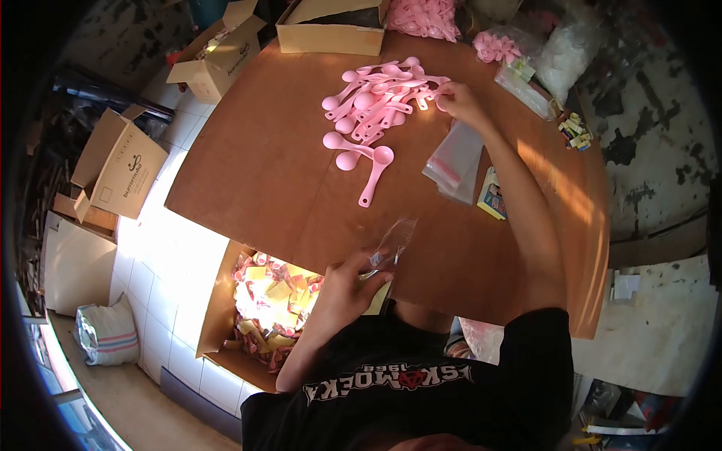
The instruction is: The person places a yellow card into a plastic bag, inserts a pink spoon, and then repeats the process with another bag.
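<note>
A big brown table (263, 165) is seen in a room with a white tiled floor (173, 248). Cardboard boxes (120, 165) are left open on the floor at the left. A box of filled packets (271, 301) is set under the near edge of the table. A small clear bag (391, 244) is pinched at its lower end by the left hand (347, 282), at the near edge. The bag is thin, shiny and see-through. Its long side is pointed away and a little to the right. A pile of pink spoons (376, 101) is heaped at the far side, with handles pointed many ways. The pile's right edge is touched by the bent fingers of the right hand (459, 101). Whether a spoon is gripped cannot be told. A stack of clear bags (455, 158) is laid near that arm.
</note>
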{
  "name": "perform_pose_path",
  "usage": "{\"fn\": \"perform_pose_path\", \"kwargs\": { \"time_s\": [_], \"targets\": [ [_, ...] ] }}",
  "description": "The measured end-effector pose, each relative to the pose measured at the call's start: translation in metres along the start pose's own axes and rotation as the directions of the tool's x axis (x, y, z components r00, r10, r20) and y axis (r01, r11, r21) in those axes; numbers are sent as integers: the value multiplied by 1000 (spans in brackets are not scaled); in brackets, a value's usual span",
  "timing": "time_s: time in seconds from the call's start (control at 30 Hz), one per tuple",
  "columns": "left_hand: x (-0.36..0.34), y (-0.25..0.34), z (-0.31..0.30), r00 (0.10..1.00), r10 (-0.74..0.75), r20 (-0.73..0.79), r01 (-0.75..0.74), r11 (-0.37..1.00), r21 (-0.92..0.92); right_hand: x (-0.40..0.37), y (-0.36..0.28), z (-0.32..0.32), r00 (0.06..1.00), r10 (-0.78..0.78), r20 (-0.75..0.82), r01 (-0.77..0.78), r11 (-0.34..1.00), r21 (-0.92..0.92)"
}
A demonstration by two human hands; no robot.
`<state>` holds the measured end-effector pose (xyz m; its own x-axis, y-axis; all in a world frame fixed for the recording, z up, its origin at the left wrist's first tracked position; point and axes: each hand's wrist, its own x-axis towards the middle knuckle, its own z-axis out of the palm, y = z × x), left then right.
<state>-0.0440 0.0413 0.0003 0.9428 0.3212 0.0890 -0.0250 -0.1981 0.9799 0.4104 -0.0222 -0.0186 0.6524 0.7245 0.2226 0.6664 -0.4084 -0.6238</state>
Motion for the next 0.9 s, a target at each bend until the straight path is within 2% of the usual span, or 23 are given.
{"fn": "perform_pose_path", "kwargs": {
  "time_s": [0.03,0.07,0.1,0.17,0.2,0.3,0.33,0.37,0.4,0.43,0.5,0.53,0.6,0.63,0.7,0.77,0.9],
  "targets": [
    [-2,-1,-2,999,47,-15,-47,999,8,5,-1,0,1000,19,21,-15,989,-147],
    [-4,0,-3,998,55,-16,-55,998,8,7,0,2,999,25,-40,-35,964,-263],
    [-5,0,-4,1000,23,-16,-23,1000,-6,10,-2,4,999,22,-44,-33,963,-266],
    [-6,0,-6,1000,-8,-15,8,1000,-19,13,-4,8,998,23,-61,-49,885,-464],
    [-7,-3,-6,1000,-7,-21,6,999,-31,13,-6,9,998,-45,-52,12,857,-515],
    [-9,-4,-8,1000,-11,-8,10,999,-33,-1,-14,3,997,-32,-69,-10,847,-531],
    [-9,-4,-9,1000,-16,10,17,1000,-23,-9,-34,-11,997,-27,-68,-13,847,-531],
    [-8,-3,-9,1000,-20,14,20,999,-25,-19,-66,-32,952,288,102,-224,885,-408],
    [-5,-2,-6,999,-19,43,21,998,-51,-31,-84,-44,785,541,302,-451,833,-321],
    [-3,-2,-3,997,-18,73,24,997,-78,-44,-78,-50,778,550,304,-458,828,-324],
    [4,-9,7,993,-6,119,25,987,-158,-78,-62,-74,896,349,277,-394,910,130],
    [10,-11,13,988,23,154,14,972,-234,-97,-68,-82,893,359,270,-403,907,126],
    [17,-8,25,977,36,209,25,960,-279,-151,-96,-101,976,176,131,-205,945,256],
    [21,-7,33,968,55,246,27,947,-319,-173,-110,-108,973,194,124,-220,943,251],
    [26,-8,46,950,54,307,50,946,-319,-217,-135,-113,964,266,-5,-237,868,437],
    [30,-7,57,920,88,382,51,939,-341,-258,-149,-112,955,280,-102,-167,786,595],
    [31,-10,76,899,95,427,66,935,-349,-339,-166,-90,862,395,-319,-55,698,714]
  ]
}}
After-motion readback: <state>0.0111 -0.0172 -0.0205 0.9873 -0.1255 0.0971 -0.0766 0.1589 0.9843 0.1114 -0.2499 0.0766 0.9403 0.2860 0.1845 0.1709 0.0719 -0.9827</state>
